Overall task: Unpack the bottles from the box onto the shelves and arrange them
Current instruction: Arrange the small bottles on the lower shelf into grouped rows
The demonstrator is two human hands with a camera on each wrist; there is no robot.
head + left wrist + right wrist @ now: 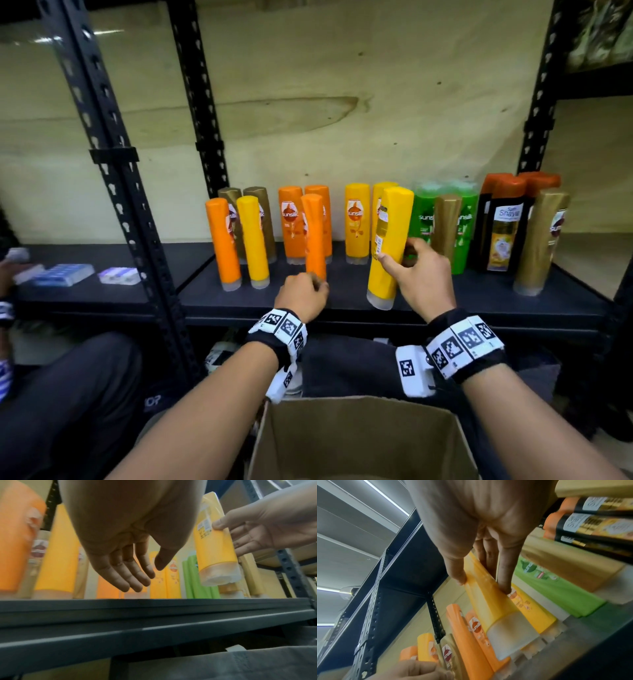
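Note:
My right hand (409,265) grips a yellow bottle (390,246) by its lower half, thumb on one side and fingers on the other. The bottle is tilted, its clear cap down, just above the dark shelf (445,303) near the front edge. The right wrist view shows the thumb and fingers (504,574) pinching the yellow bottle (489,601). My left hand (303,293) hovers empty in front of an upright orange bottle (315,236); in the left wrist view its fingers (126,573) are straight and hold nothing. The open cardboard box (359,438) is below, near my lap.
Rows of orange, yellow and gold bottles stand cap-down on the shelf, with green bottles (424,219), black bottles with orange caps (503,233) and a gold bottle (541,240) to the right. A black post (137,212) divides the bays. Blue packs (63,274) lie left, near another person's hand (7,274).

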